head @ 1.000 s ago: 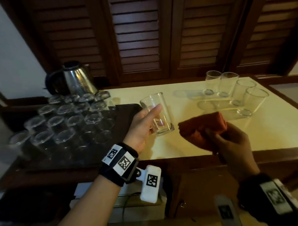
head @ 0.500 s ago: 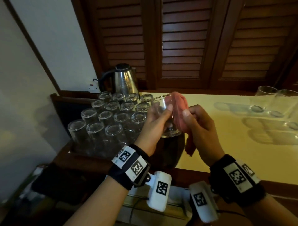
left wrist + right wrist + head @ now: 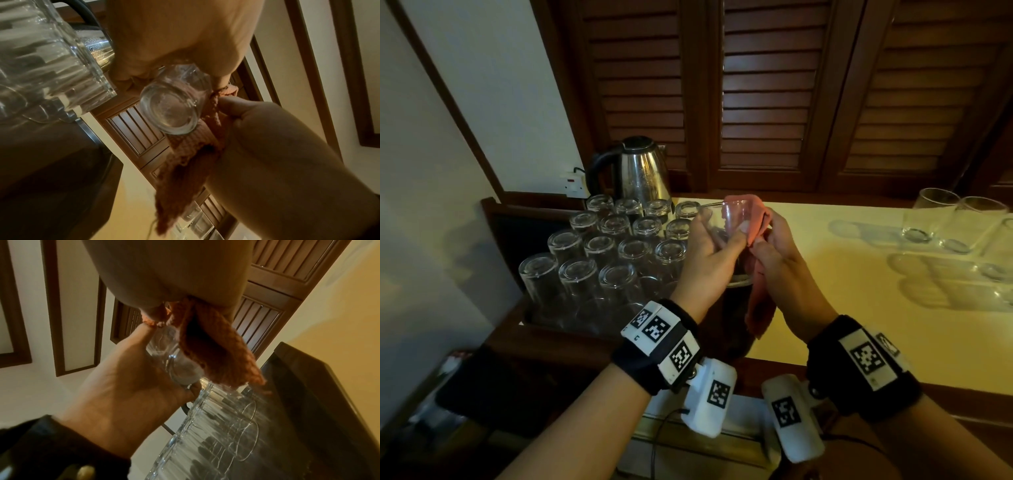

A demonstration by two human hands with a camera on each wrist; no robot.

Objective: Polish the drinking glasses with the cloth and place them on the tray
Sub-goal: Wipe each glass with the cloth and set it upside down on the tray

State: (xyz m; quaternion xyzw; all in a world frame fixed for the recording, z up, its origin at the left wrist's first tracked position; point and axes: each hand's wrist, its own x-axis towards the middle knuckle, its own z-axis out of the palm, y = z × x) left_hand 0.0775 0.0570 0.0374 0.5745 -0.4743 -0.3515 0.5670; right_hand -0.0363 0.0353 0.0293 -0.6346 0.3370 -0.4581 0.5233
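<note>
Left hand (image 3: 709, 260) curled round a clear drinking glass (image 3: 729, 222), held up in the air above the near right edge of the dark tray (image 3: 517, 222); thumb on the near wall, fingers round the far side; thick base of the glass facing the left wrist camera (image 3: 170, 112). Right hand (image 3: 784, 274) clamped on a pink-orange cloth (image 3: 753, 219), pressing it against the right wall and rim of the glass; loose end of the cloth hanging down between the 2 wrists (image 3: 758, 308); knitted weave plain in the right wrist view (image 3: 216, 350). On the tray, rows of upturned glasses (image 3: 602, 253) standing close together, bases up. Behind them a steel kettle (image 3: 640, 171) with a black handle, near a wall socket (image 3: 573, 183). Far right on the pale tabletop (image 3: 842, 308), more glasses (image 3: 935, 216) standing mouth up, well apart from the tray. Dark louvred shutters (image 3: 774, 85) along the back.
</note>
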